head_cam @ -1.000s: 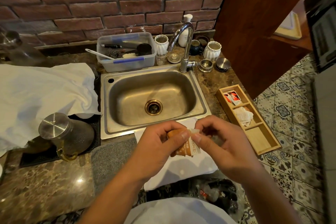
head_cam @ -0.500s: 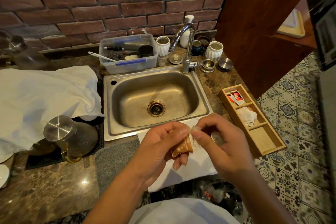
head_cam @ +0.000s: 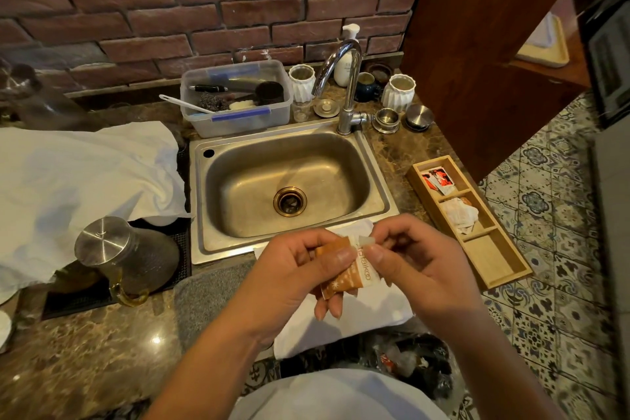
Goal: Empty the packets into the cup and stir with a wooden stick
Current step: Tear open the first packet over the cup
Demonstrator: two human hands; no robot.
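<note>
The left hand (head_cam: pixel 293 269) grips an orange and white packet (head_cam: pixel 344 271), thumb pressed on its front and the other fingers curled behind it, so much of the packet's left half is hidden. The right hand (head_cam: pixel 416 266) pinches the packet's top right corner between thumb and forefinger; a small pale flap of wrapper (head_cam: pixel 366 241) stands up just above those fingertips, and whether it is torn free cannot be told. The print on the packet's white edge is only partly readable. Both hands hold the packet above a white cloth (head_cam: pixel 368 314) at the counter's near edge, just in front of the steel sink (head_cam: pixel 289 181).

To the right of the right hand's fingers lies a wooden tray (head_cam: pixel 491 259) with three compartments: the far one holds red and white packets (head_cam: pixel 438 177), the middle one crumpled white wrappers (head_cam: pixel 460 215), and what the packets are is too small to read. To the left of the left hand a glass jug with a steel lid (head_cam: pixel 102 242) stands on a dark mat, partly under a large white cloth (head_cam: pixel 78 181). Beyond the fingers, behind the sink, are a tap (head_cam: pixel 347 85), a plastic tub of utensils (head_cam: pixel 238 99) and two white ribbed cups (head_cam: pixel 398 92). The lower edge cuts off both forearms.
</note>
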